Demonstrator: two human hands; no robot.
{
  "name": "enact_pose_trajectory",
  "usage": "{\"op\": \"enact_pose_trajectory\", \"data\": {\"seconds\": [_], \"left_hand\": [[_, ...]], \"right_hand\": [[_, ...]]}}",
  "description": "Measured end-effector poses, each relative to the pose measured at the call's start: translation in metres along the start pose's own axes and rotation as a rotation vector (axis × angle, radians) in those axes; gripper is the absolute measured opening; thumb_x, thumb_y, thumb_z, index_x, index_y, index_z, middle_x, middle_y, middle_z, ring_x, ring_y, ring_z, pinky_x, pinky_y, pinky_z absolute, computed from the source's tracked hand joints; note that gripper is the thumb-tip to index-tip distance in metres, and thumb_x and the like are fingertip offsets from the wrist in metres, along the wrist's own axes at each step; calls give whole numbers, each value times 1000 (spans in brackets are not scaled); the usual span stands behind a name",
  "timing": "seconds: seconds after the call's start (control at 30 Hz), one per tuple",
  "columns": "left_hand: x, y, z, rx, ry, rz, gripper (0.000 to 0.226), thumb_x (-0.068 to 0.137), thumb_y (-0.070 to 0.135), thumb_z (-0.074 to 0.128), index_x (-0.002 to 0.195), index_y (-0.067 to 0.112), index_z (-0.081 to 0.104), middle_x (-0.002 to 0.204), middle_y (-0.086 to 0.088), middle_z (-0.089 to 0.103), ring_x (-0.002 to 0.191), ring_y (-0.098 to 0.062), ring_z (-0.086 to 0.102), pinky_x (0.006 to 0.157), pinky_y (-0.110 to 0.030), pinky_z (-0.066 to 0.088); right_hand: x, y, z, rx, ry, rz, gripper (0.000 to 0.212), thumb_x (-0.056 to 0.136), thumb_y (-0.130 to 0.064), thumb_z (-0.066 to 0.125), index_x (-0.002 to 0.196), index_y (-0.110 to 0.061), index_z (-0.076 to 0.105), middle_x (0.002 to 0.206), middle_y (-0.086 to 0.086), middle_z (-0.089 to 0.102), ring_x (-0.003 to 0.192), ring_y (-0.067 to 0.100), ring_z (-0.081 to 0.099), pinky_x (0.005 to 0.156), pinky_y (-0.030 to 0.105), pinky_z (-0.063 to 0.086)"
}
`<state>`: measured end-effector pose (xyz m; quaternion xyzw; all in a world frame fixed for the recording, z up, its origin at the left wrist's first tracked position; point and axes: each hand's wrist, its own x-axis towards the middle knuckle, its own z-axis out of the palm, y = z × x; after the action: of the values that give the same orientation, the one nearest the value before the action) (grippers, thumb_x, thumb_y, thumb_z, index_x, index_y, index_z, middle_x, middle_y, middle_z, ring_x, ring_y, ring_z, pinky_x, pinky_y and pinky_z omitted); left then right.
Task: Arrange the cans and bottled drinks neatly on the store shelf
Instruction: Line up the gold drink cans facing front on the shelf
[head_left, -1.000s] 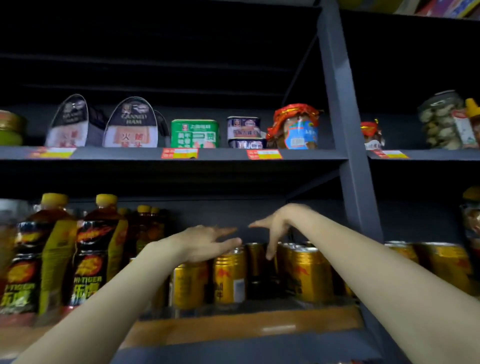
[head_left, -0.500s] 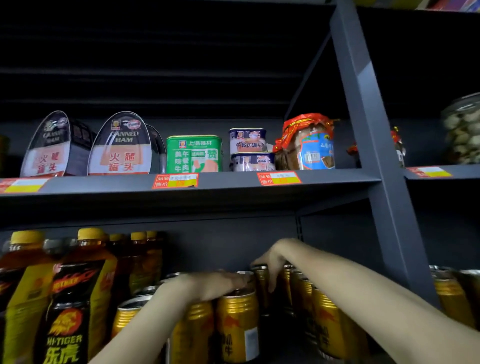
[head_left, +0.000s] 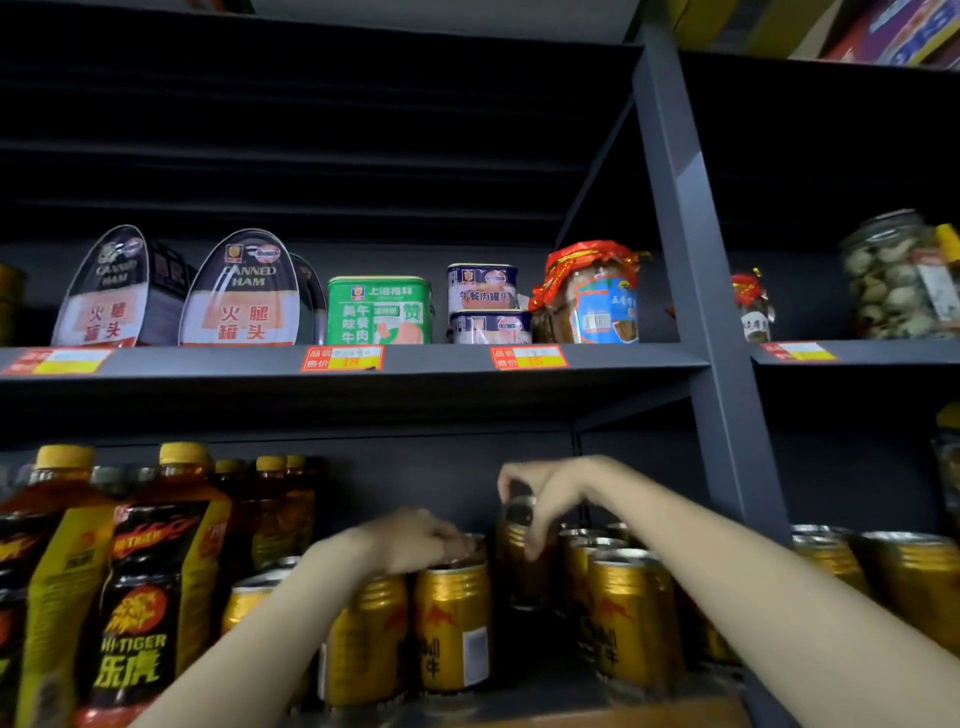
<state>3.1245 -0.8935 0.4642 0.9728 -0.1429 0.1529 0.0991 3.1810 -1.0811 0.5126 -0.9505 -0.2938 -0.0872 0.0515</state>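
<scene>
Mid-step in tidying the gold energy-drink cans on the lower shelf (head_left: 571, 714). Right hand (head_left: 545, 491) reaching deep, fingers curled down over the rim of a gold can at the back (head_left: 522, 561), gripping it from above; whether lifted clear of the shelf or only tipped, impossible to tell through the blur. Left hand (head_left: 415, 540) lying across the top of the front gold can (head_left: 452, 629), fingers bent over its lid, apparently steadying it; a true grip or a mere press, not clear. More gold cans just beside on both sides, a row at right (head_left: 631, 618) and another at left (head_left: 366, 644), with a dark gap between front can and right row. Hi-Tiger bottles (head_left: 140, 587) upright at far left, already in rows.

Probable step: drawing the rear can forward or setting it into the gap to close up the rows. Next move calls for a straight pull or lowering into that gap, label turned outward, without knocking the neighbours standing close by; left hand best kept on the front can against toppling.

Above, on the upper shelf (head_left: 436, 364): canned ham tins (head_left: 241, 291), a green luncheon-meat tin (head_left: 379, 312), a jar with a red wrapper (head_left: 589, 296).
</scene>
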Motion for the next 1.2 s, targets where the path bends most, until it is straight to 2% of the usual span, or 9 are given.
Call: {"op": "enact_pose_trajectory", "data": {"seconds": [0.1, 0.27, 0.4, 0.47, 0.57, 0.77, 0.97, 1.07, 1.2], "left_hand": [[-13, 6, -10, 79, 205, 41, 31, 94, 44, 49, 116, 29, 65, 118, 1, 66, 109, -13, 58, 87, -20, 41], [-51, 20, -10, 68, 360, 230, 31, 94, 38, 52, 118, 25, 64, 116, 7, 65, 109, -8, 58, 92, -21, 42], [-90, 25, 18, -142, 510, 375, 45, 84, 54, 54, 125, 36, 52, 118, 19, 56, 112, 5, 50, 92, -6, 35], [-109, 28, 31, -203, 574, 403, 54, 76, 61, 54, 125, 45, 40, 116, 30, 46, 112, 12, 41, 91, 1, 28], [-124, 40, 42, -315, 559, 415, 64, 78, 43, 72, 130, 42, 34, 122, 29, 43, 115, 12, 40, 94, -4, 31], [-144, 65, 49, -733, 475, 432, 67, 67, 40, 74, 125, 35, 42, 123, 12, 51, 105, -3, 58, 87, -28, 53], [-157, 64, 47, -801, 511, 514, 69, 66, 9, 81, 118, 34, 44, 117, 21, 49, 109, -1, 55, 77, -21, 54], [-157, 60, 48, -720, 546, 549, 72, 66, 5, 82, 117, 35, 41, 116, 27, 47, 117, -4, 50, 80, -22, 54], [-159, 59, 44, -700, 572, 573, 74, 66, 6, 83, 116, 37, 39, 117, 29, 45, 117, -2, 49, 79, -17, 52]], "right_hand": [[-34, -10, -4, 162, 178, -30, 61, 67, -17, 85, 108, -21, 41, 95, -4, 46, 93, 16, 46, 63, 25, 39], [-85, -23, 2, 273, 525, -28, 66, 61, -19, 88, 107, -26, 41, 95, -7, 32, 84, 10, 41, 60, 19, 37], [-141, -36, 22, 438, 821, -80, 66, 59, -20, 89, 106, -28, 43, 96, -11, 33, 84, 3, 43, 61, 8, 35], [-168, -41, 32, 632, 788, -100, 64, 57, -23, 89, 104, -30, 47, 99, -7, 42, 88, 8, 50, 67, 17, 43], [-193, -48, 44, 1029, 595, -102, 67, 45, -32, 84, 104, -29, 53, 106, 5, 53, 98, 21, 60, 75, 34, 57], [-206, -57, 64, 1487, 424, -96, 52, 58, -29, 75, 105, -15, 57, 118, 15, 60, 103, 29, 64, 68, 35, 59], [-221, -60, 71, 1431, 438, -184, 56, 64, -21, 74, 117, -17, 56, 120, 14, 60, 101, 23, 68, 77, 31, 58], [-224, -61, 73, 1302, 523, -245, 63, 61, -13, 88, 115, -22, 57, 121, 11, 56, 101, 22, 67, 79, 32, 57], [-225, -66, 70, 1288, 534, -302, 63, 65, -8, 85, 119, -21, 55, 123, 9, 54, 100, 20, 67, 76, 27, 56]]}}
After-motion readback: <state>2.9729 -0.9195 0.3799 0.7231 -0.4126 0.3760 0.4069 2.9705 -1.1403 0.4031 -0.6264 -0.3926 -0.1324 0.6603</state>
